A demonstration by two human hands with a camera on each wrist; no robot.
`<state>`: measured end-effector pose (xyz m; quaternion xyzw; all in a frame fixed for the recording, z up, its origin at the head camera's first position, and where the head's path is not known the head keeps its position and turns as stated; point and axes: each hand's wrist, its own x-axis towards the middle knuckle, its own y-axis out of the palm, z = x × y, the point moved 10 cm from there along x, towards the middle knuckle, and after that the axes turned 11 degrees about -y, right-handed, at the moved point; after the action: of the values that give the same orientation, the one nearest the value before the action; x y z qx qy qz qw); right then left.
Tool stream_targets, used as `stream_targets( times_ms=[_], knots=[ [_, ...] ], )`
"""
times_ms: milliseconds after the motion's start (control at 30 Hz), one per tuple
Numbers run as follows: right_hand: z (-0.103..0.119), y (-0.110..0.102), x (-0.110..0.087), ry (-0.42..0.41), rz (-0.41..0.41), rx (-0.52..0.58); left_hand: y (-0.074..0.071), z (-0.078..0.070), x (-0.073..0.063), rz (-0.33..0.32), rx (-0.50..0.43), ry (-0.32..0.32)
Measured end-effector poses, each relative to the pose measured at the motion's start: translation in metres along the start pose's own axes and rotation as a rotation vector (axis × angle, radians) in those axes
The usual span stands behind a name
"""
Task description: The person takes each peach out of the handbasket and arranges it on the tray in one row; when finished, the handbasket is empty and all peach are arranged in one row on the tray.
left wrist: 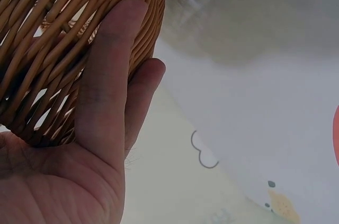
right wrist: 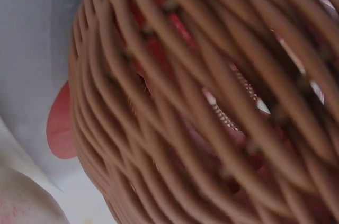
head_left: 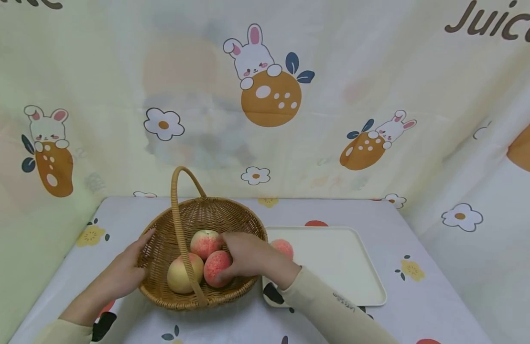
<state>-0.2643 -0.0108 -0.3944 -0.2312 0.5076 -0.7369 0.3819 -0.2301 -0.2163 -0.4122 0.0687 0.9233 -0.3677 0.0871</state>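
A brown wicker basket [head_left: 247,215] with an arched handle stands on the table, tilted toward me. It holds a yellowish peach [head_left: 178,274] at the left, a pink peach [head_left: 204,242] behind, and a redder peach [head_left: 215,268] at the right. My right hand [head_left: 252,255] reaches over the right rim and grips the redder peach between thumb and fingers; its fingertips are partly hidden. My left hand [head_left: 123,272] rests against the basket's left side. In the left wrist view its fingers [left wrist: 103,91] lie straight along the outer weave. The right wrist view is mostly filled by basket weave [right wrist: 175,128].
A white rectangular tray [head_left: 333,267] lies right of the basket, partly under my right forearm. Another pink peach [head_left: 283,247] is at its left end, partly behind my right wrist. A patterned cloth [head_left: 402,296] covers the table, and a printed curtain [head_left: 196,153] hangs behind.
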Motion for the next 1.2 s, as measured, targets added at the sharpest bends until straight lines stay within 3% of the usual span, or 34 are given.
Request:
stream_targets(
  times_ms=[167,367,533,700,867,967,1067,1200],
  knots=[
    [0.006,0.009,0.001,-0.015,0.048,-0.028,0.001,0.0,0.0,-0.002,0.007,-0.007],
    [0.014,0.019,0.004,-0.042,0.097,-0.137,0.0,0.0,-0.001,-0.002,0.0,-0.018],
    [0.013,0.015,0.005,-0.055,0.042,-0.197,0.002,0.0,-0.001,0.004,0.003,-0.022],
    [0.008,-0.01,-0.004,-0.053,-0.095,-0.11,0.002,-0.001,-0.002,0.009,0.002,-0.024],
    [-0.003,-0.046,-0.023,-0.078,-0.235,0.096,0.002,0.0,-0.003,0.011,-0.006,-0.018],
    [-0.016,-0.071,-0.041,-0.076,-0.32,0.214,0.001,0.001,-0.002,0.009,-0.001,-0.024],
    [-0.034,-0.096,-0.066,-0.056,-0.394,0.256,0.002,0.001,-0.001,0.011,0.008,-0.035],
    [-0.07,-0.118,-0.101,0.029,-0.44,0.283,0.001,0.002,-0.001,0.011,0.016,-0.038]
  ],
)
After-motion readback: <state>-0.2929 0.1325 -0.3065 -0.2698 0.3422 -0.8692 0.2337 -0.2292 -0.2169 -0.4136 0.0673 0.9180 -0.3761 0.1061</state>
